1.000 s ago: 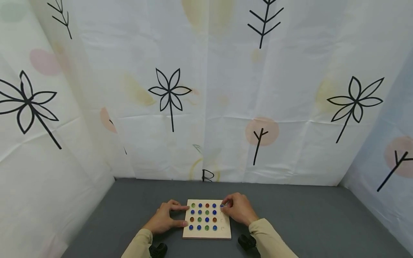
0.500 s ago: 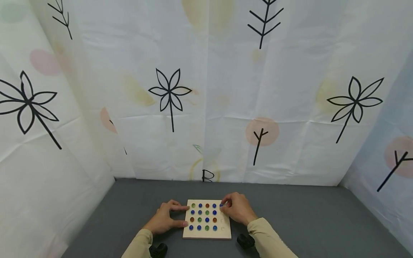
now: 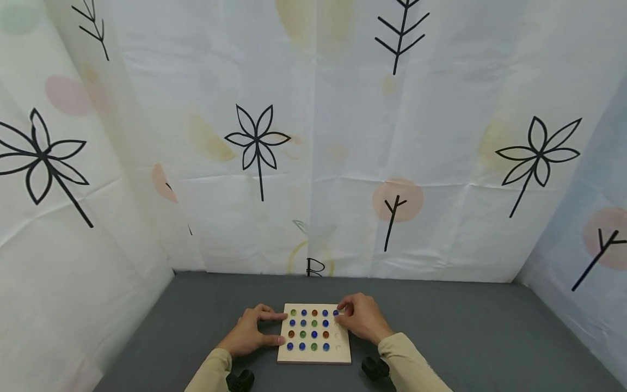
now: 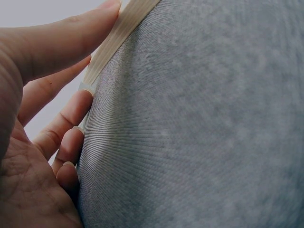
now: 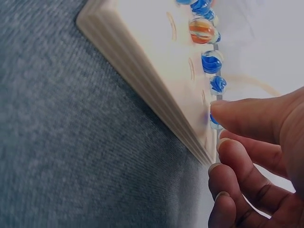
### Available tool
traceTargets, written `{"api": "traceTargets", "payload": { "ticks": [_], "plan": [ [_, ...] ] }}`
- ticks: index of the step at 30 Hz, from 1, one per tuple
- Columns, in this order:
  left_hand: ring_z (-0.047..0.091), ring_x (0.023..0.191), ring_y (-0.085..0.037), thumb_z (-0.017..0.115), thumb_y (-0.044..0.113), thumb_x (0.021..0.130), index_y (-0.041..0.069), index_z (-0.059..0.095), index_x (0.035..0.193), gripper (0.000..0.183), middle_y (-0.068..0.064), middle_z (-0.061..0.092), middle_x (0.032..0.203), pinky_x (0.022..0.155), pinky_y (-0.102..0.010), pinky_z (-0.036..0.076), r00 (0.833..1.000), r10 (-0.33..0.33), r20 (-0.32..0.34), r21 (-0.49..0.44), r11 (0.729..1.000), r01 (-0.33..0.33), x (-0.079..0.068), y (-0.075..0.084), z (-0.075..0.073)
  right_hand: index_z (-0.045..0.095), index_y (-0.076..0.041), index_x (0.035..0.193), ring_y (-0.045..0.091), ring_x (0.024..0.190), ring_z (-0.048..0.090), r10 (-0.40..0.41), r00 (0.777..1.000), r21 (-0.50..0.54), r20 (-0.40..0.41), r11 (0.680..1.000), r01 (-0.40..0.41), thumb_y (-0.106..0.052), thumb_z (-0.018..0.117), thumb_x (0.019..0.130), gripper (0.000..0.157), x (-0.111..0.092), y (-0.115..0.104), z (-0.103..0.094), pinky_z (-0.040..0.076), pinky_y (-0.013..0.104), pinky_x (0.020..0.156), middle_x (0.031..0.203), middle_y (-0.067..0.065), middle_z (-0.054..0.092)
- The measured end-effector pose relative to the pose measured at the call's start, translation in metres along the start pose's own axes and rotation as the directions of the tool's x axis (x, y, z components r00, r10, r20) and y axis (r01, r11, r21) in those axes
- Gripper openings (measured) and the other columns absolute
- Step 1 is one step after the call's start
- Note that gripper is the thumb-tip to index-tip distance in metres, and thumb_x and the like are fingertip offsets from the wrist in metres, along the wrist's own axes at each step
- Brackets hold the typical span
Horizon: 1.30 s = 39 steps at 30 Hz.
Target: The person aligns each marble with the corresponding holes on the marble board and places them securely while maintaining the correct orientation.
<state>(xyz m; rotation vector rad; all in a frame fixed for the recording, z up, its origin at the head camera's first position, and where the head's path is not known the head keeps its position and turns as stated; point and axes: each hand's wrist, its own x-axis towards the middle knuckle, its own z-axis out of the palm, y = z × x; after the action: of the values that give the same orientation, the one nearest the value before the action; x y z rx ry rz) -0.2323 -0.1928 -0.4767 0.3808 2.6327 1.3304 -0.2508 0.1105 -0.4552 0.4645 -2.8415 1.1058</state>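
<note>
A pale wooden board [image 3: 313,356] lies on the grey table, with rows of glass marbles in blue, green and orange-brown set in its hollows. My left hand [image 3: 250,329] steadies it, thumb and index finger stretched against its left edge; in the left wrist view the thumb [image 4: 71,40] meets the layered edge [image 4: 114,40]. At the far right corner my right hand [image 3: 363,317] pinches a blue marble [image 3: 335,313] at the end of the back row. The right wrist view shows the thumb [image 5: 242,116] partly covering that marble [image 5: 214,119], other fingers curled below.
Bare hollows [image 3: 337,347] show in the board's right column. An orange swirled marble [image 5: 202,31] sits in the neighbouring column. Grey cloth [image 3: 465,337] covers the table around the board. A patterned white curtain [image 3: 313,218] rises behind and at both sides.
The blue marble at the far right corner shows more fully between my right fingertips, which have shifted slightly. My left hand and the board have stayed in place.
</note>
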Motion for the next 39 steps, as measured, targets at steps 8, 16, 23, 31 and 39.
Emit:
{"api": "traceTargets", "payload": {
  "ticks": [8,16,23,31,39],
  "plan": [
    [0.043,0.126,-0.041,0.090,0.033,0.078,0.020,0.075,0.127,0.053,-0.005,0.056,0.124,0.101,-0.075,0.024,1.000,-0.014,-0.011,0.002,1.000,0.014,-0.001,0.001,0.000,0.076,-0.007,0.098,0.013,0.056,0.048,-0.006,1.000,0.036,-0.002,0.999,0.006,-0.010,0.080,0.087,0.012,-0.010,0.000,-0.012,0.038,0.028,0.048,0.069,-0.003,0.055],
    [0.044,0.126,-0.042,0.090,0.033,0.078,0.020,0.075,0.127,0.053,-0.006,0.056,0.124,0.101,-0.075,0.024,1.000,-0.010,-0.011,0.001,1.000,0.010,-0.001,0.000,-0.001,0.077,-0.006,0.097,0.012,0.056,0.048,0.011,1.000,0.005,-0.026,1.000,-0.011,-0.012,0.082,0.085,0.014,-0.019,0.006,-0.021,0.039,0.026,0.049,0.067,-0.005,0.054],
    [0.043,0.126,-0.042,0.090,0.033,0.078,0.021,0.075,0.126,0.053,-0.005,0.056,0.124,0.100,-0.075,0.026,1.000,-0.011,-0.010,0.001,1.000,0.011,0.000,0.000,0.000,0.078,-0.008,0.095,0.012,0.056,0.048,0.017,0.999,0.012,-0.032,1.000,-0.017,-0.013,0.084,0.083,0.014,-0.030,0.013,-0.030,0.039,0.026,0.049,0.066,-0.006,0.054],
    [0.045,0.125,-0.041,0.090,0.034,0.077,0.021,0.075,0.126,0.053,-0.004,0.056,0.123,0.100,-0.074,0.027,1.000,-0.014,-0.008,0.008,1.000,0.014,0.000,0.000,0.000,0.078,-0.007,0.093,0.008,0.053,0.047,-0.012,1.000,0.015,-0.019,1.000,0.013,-0.010,0.085,0.082,0.014,-0.043,0.021,-0.037,0.040,0.025,0.047,0.065,-0.006,0.054],
    [0.047,0.124,-0.040,0.090,0.033,0.078,0.020,0.075,0.127,0.053,-0.005,0.056,0.124,0.100,-0.074,0.027,1.000,-0.019,-0.009,0.009,1.000,0.019,-0.001,0.001,0.000,0.077,-0.008,0.090,0.005,0.054,0.047,0.003,1.000,-0.005,-0.022,1.000,-0.003,-0.009,0.087,0.079,0.015,-0.053,0.028,-0.041,0.041,0.025,0.048,0.065,-0.007,0.053]
  ]
}}
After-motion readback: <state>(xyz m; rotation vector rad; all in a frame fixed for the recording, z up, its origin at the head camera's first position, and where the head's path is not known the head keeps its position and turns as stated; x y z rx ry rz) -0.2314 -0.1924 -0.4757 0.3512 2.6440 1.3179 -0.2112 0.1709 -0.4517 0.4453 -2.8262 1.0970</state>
